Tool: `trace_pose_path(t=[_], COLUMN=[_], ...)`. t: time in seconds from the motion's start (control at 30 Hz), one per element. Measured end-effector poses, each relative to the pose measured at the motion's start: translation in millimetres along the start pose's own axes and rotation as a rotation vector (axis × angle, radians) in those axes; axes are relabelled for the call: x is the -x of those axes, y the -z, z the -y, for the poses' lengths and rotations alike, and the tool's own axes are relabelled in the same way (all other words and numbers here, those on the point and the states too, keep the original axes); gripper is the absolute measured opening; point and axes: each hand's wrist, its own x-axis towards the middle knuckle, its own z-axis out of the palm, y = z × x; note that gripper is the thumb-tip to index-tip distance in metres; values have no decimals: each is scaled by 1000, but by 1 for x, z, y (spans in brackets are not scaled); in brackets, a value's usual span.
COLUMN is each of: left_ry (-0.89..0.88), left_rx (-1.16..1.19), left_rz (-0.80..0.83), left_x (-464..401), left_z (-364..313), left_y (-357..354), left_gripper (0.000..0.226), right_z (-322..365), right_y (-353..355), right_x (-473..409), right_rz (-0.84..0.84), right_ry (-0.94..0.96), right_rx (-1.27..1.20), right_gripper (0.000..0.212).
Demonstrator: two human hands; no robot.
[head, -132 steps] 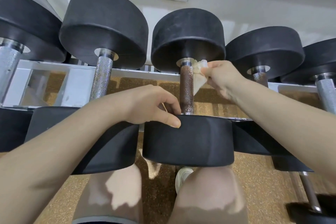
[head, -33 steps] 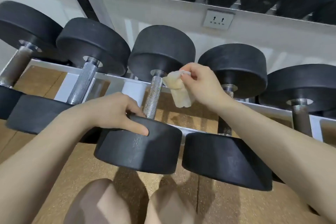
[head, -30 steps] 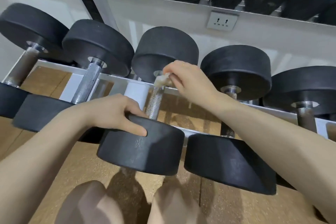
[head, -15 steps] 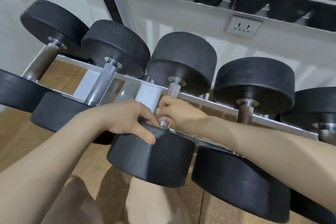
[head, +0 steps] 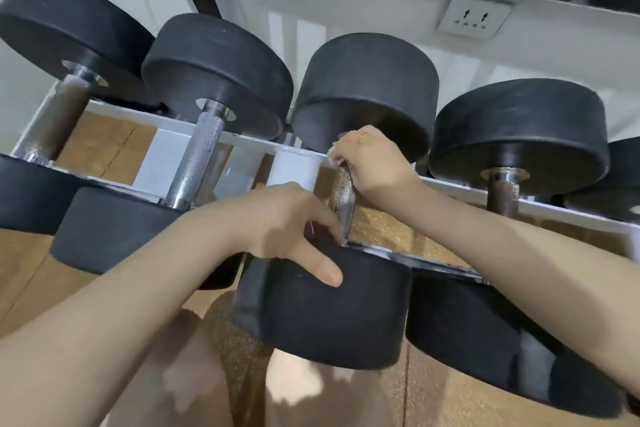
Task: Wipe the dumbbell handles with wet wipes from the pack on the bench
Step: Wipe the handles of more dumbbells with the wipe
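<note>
The dumbbell (head: 339, 204) being cleaned lies third from the left on the white rack (head: 294, 163), its far head up against the back rail and its near head overhanging the front rail. The right hand (head: 372, 163) is clenched around the top of the knurled handle (head: 343, 199), with a scrap of pale wet wipe (head: 331, 155) peeking out at the fingers; the left hand (head: 287, 225) rests relaxed on the near head, thumb laid straight along its rim, steadying rather than gripping. By its thick rubbery heads and steel bar, this dumbbell looks heavy and rigid, best left cradled on the rack and braced at a head while only the handle is worked. The knurling should give good friction, likely snagging a soft, thin wipe that tears easily, so wrapping the wipe around the bar and sliding along it seems wise. No brand, weight marking or other writing is readable on the dumbbells; the wall socket (head: 474, 15) shows only plug holes.
</note>
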Motion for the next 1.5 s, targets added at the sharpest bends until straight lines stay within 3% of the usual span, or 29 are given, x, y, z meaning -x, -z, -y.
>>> trace_pose_path(t=[0.07, 0.2, 0.27, 0.4, 0.47, 0.57, 0.63, 0.73, 0.8, 0.87, 0.93, 1.0, 1.03, 1.1, 1.2, 1.33, 1.5], left_ry=[0, -17, -45, -107, -107, -82, -80, -75, -92, -108, -115, -121, -127, -128, -101, -58, -54], left_rx=[1, -38, -54, -104, -84, -85, -93, -75, -66, -52, -35, -31, -27, -13, -48, -51, -102], left_rz=[4, -34, -47, -9, -45, -58, -61, -64, -48, -48, -56, -58, -61, -76, -97, -103, -125], left_x=[-2, 0, 4, 17, 24, 26, 25, 23, 22, 22, 21, 20, 20, 22, 24, 26, 27], left_z=[0, 3, 4, 17, 26, 32, 32, 34, 36, 37, 38, 39, 39, 40, 43, 43, 43], left_y=[1, -2, -2, 7, 11, 12, 11, 10, 10, 10, 11, 11, 11, 9, 5, 4, 0], left_gripper=[44, 43, 43, 41, 37, 35, 35, 30, 28, 27, 27, 28, 29, 31, 39, 46, 49], right_z=[7, 35, 38, 30, 18, 8, 14, 35, 39, 38, 40, 42, 44, 45, 42, 51, 70], right_y=[2, 15, 23, 28, 26, 23, 17, 21, 25, 30, 31, 33, 36, 38, 36, 32, 26], right_x=[9, 50, 56, 38, 23, 12, 12, 31, 45, 48, 33, 8, -6, -27, -35, -20, 13], right_rz=[-56, 279, 326, 90, -78, -119, -63, 240, 428, 472, 317, 144, 185, 457, 640, 688, 692], right_ry=[2, 103, 157, 358, 276, 147, 163, 231, 182, 104, 181, 259, 265, 183, 170, 196, 146], right_rx=[-124, -364, -338, 28, 164, 165, 118, -110, -206, -243, -160, 102, 283, 542, 639, 462, 59], right_gripper=[27, 23, 20, 25, 23, 20, 20, 17, 17, 18, 19, 19, 21, 28, 27, 23, 16])
